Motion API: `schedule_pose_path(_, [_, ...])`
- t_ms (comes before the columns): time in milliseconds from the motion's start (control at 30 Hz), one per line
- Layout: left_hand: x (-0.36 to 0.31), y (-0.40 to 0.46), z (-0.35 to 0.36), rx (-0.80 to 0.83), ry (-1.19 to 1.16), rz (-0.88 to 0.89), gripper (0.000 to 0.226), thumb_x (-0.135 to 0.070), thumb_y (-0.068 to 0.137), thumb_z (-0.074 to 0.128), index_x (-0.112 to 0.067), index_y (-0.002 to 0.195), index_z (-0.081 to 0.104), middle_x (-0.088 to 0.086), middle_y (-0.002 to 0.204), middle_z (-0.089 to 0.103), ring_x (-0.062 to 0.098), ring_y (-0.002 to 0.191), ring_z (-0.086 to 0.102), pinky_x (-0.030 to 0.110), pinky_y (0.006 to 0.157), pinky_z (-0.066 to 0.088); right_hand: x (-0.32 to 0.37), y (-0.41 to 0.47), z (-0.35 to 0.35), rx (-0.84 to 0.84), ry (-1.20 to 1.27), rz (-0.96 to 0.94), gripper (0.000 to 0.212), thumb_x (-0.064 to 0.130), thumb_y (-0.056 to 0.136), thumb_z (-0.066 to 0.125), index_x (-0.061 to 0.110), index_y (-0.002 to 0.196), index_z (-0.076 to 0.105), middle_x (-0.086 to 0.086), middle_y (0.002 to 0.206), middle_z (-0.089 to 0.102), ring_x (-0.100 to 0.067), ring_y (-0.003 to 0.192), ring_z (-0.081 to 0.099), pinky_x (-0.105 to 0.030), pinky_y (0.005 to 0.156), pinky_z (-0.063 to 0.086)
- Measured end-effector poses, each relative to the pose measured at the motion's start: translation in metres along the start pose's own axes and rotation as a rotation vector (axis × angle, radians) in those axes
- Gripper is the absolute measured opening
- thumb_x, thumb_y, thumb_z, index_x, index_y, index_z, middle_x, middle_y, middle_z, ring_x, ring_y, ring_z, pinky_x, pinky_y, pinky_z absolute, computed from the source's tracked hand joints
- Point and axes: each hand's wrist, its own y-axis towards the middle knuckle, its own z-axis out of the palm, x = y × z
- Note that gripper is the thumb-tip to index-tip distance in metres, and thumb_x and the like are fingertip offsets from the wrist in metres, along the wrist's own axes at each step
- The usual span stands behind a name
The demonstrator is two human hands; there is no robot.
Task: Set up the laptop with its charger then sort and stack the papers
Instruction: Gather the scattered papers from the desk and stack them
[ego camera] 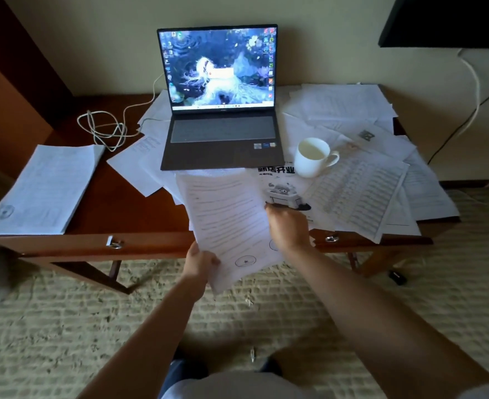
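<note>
On the worktop (139, 214) one laptop (220, 110) sits open and lit at twelve o'clock, its one white charger cable (105, 128) trailing to ten; that part looks done. One neat stack (42, 191) at nine; loose papers (361, 156) beyond counting remain at two. One mug (313, 156). Left hand (200, 266) and right hand (288, 226) each have a grip closed on the held sheets (226, 220).

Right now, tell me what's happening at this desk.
A person is sorting papers. The left hand and right hand both hold a sheaf of printed sheets over the desk's front edge. The laptop is open and on, its white cable attached. A neat stack sits at left; loose papers surround a white mug.
</note>
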Motion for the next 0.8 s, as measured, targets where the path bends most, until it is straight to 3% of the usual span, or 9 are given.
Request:
schedule_pose_path(100, [0.005, 0.001, 0.007, -0.078, -0.043, -0.062, 0.031, 0.016, 0.071, 0.040, -0.007, 0.087, 0.054, 0.014, 0.086, 0.056, 0.031, 0.085, 0.052, 0.041, 0.073, 0.048, -0.009, -0.006, 0.005, 0.180, 0.017, -0.074, 0.013, 0.022, 0.073, 0.076, 0.016, 0.067, 0.066, 0.003, 0.055, 0.061, -0.013, 0.049, 0.058, -0.020, 0.045, 0.042])
schedule_pose_path(133, [0.007, 0.000, 0.008, -0.132, -0.036, -0.064, 0.028, 0.015, 0.072, 0.040, -0.007, 0.085, 0.053, 0.013, 0.083, 0.055, 0.030, 0.081, 0.050, 0.036, 0.068, 0.046, -0.014, -0.008, 0.009, 0.223, 0.137, -0.064, 0.026, 0.032, 0.089, 0.061, 0.014, 0.071, 0.063, 0.002, 0.060, 0.060, -0.016, 0.054, 0.057, -0.023, 0.049, 0.041])
schedule_pose_path(200, [0.010, -0.001, 0.007, -0.267, -0.036, -0.036, 0.026, 0.013, 0.074, 0.038, -0.009, 0.079, 0.051, 0.010, 0.075, 0.052, 0.027, 0.072, 0.048, 0.029, 0.059, 0.038, -0.025, -0.013, 0.011, 0.276, 0.325, 0.059, 0.044, 0.042, 0.099, 0.038, 0.013, 0.071, 0.055, 0.002, 0.060, 0.053, -0.017, 0.056, 0.051, -0.025, 0.049, 0.031])
schedule_pose_path(300, [0.008, -0.004, 0.005, -0.416, -0.004, 0.048, 0.028, 0.007, 0.076, 0.035, -0.006, 0.091, 0.055, 0.006, 0.072, 0.054, 0.026, 0.069, 0.049, 0.026, 0.056, 0.037, -0.044, -0.014, 0.019, 0.326, 0.394, 0.313, 0.037, 0.037, 0.100, 0.038, 0.010, 0.095, 0.063, -0.005, 0.087, 0.065, -0.022, 0.083, 0.061, -0.027, 0.061, 0.042])
schedule_pose_path(400, [-0.004, -0.002, 0.003, -0.536, 0.023, 0.131, 0.036, 0.003, 0.079, 0.037, -0.005, 0.105, 0.060, 0.012, 0.090, 0.063, 0.030, 0.082, 0.057, 0.036, 0.072, 0.049, -0.057, -0.011, 0.026, 0.412, 0.524, 0.424, 0.029, 0.027, 0.096, 0.049, 0.010, 0.114, 0.063, -0.007, 0.111, 0.065, -0.025, 0.102, 0.060, -0.029, 0.079, 0.047])
schedule_pose_path(567, [-0.038, 0.005, -0.009, -0.674, -0.220, 0.211, 0.046, 0.002, 0.077, 0.036, -0.004, 0.115, 0.060, 0.010, 0.101, 0.063, 0.026, 0.090, 0.058, 0.029, 0.077, 0.043, -0.048, 0.004, 0.009, 0.475, 0.747, 0.459, 0.026, 0.024, 0.097, 0.044, 0.008, 0.106, 0.062, -0.009, 0.100, 0.066, -0.023, 0.087, 0.062, -0.033, 0.071, 0.049])
schedule_pose_path(667, [-0.058, 0.015, -0.007, -0.603, -0.277, 0.260, 0.045, -0.001, 0.068, 0.036, -0.004, 0.105, 0.062, 0.011, 0.095, 0.065, 0.029, 0.090, 0.062, 0.028, 0.074, 0.044, -0.036, 0.018, 0.002, 0.507, 0.883, 0.485, 0.026, 0.027, 0.095, 0.046, 0.007, 0.097, 0.064, -0.009, 0.091, 0.068, -0.023, 0.080, 0.064, -0.037, 0.075, 0.053])
schedule_pose_path(733, [-0.070, 0.020, -0.003, -0.513, -0.320, 0.260, 0.040, 0.002, 0.072, 0.035, -0.005, 0.103, 0.060, 0.008, 0.092, 0.064, 0.026, 0.087, 0.061, 0.027, 0.072, 0.043, -0.028, 0.029, -0.004, 0.510, 0.924, 0.514, 0.020, 0.017, 0.092, 0.050, 0.004, 0.100, 0.064, -0.010, 0.093, 0.064, -0.022, 0.085, 0.059, -0.040, 0.083, 0.052])
schedule_pose_path(800, [-0.082, 0.026, 0.001, -0.363, -0.269, 0.227, 0.032, 0.006, 0.083, 0.034, -0.003, 0.103, 0.056, 0.007, 0.086, 0.060, 0.024, 0.085, 0.056, 0.026, 0.067, 0.042, -0.024, 0.035, -0.014, 0.490, 1.063, 0.632, 0.010, 0.003, 0.089, 0.051, 0.009, 0.086, 0.058, -0.009, 0.081, 0.056, -0.021, 0.075, 0.053, -0.039, 0.077, 0.051])
